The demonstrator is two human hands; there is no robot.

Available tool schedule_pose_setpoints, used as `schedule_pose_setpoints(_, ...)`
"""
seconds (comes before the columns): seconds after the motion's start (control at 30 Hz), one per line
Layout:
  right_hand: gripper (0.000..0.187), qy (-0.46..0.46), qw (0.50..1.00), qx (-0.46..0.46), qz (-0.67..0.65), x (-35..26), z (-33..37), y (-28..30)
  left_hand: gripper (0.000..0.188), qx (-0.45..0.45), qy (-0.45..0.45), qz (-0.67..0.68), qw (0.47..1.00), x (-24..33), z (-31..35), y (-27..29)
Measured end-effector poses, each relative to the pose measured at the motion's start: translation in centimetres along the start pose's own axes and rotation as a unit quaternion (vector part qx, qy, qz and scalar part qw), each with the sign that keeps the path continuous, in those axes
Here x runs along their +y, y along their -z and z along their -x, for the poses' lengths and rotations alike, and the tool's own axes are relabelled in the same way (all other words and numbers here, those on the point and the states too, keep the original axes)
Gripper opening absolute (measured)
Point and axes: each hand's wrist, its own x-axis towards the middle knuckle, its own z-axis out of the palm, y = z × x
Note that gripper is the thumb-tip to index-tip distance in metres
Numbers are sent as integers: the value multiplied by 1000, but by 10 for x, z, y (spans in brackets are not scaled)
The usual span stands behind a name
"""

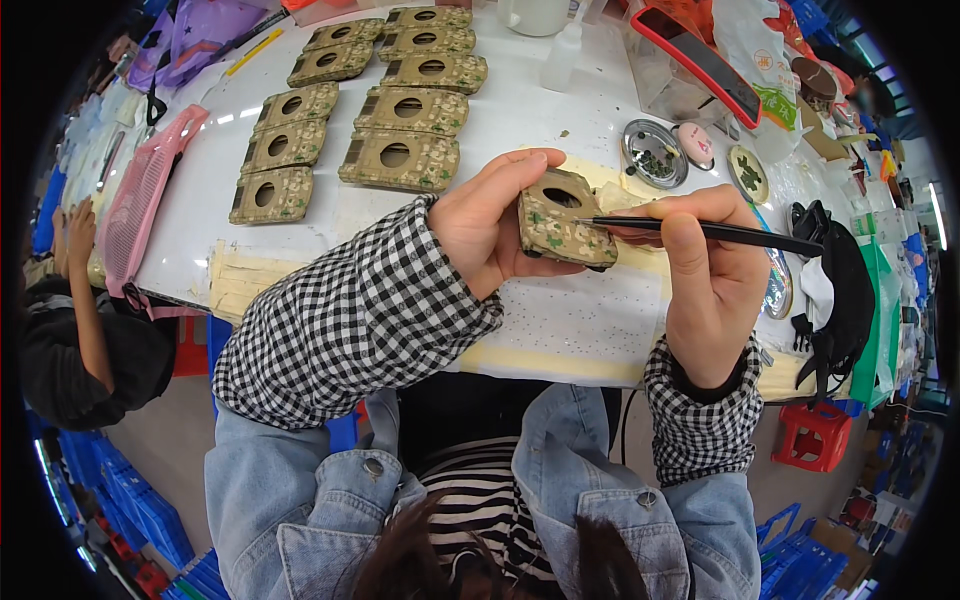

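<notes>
My left hand [478, 218] holds a small camouflage-painted model tank hull [562, 238] above the table, thumb along its upper edge. A round hole shows in the top of the hull. In my right hand [712, 285] are black tweezers [755, 237], gripped between thumb and fingers. Their pointed tip touches or nearly touches the hull's top near the hole; whether a small part sits at the tip cannot be made out. To the left, more hulls of the same kind [398, 160] lie in rows. A round dish [654, 153] with small dark parts is beyond my right hand.
White table [520, 345] with yellowish tape along its front edge. A pink mesh pouch [150, 195] lies at the left. A red-framed phone [697, 62] leans on a clear box at the far right. A black bag [845, 290] sits right. Another person's arm [85, 300] is at far left.
</notes>
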Motion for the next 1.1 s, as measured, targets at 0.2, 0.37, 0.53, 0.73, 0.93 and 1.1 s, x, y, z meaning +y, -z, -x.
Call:
schedule_pose_setpoints(0.2, 13, -2, 1000, -3, 0, 0, 0, 0, 37, 6, -2, -5, 1000, 0, 0, -1)
schedule_pose_setpoints(0.37, 12, -3, 1000, -6, 7, 0, 0, 1, 38, 6, 1, -7, 1000, 0, 1, -2)
schedule_pose_setpoints(0.53, 12, -5, 1000, -10, 1, 1, 0, 2, 38, 5, -1, -8, 1000, 0, 2, -2)
schedule_pose_setpoints(0.73, 12, -14, 999, 11, -33, -1, 1, -1, 36, -4, -6, -6, 1000, -1, 0, 0)
schedule_pose_setpoints(0.93, 15, 153, 982, -6, 114, -1, 8, -1, 33, -2, -3, 13, 1000, -1, 1, -2)
schedule_pose_setpoints(1.1, 18, 200, 964, -20, 176, 1, 6, -1, 32, -16, -1, 10, 1000, -1, 2, -2)
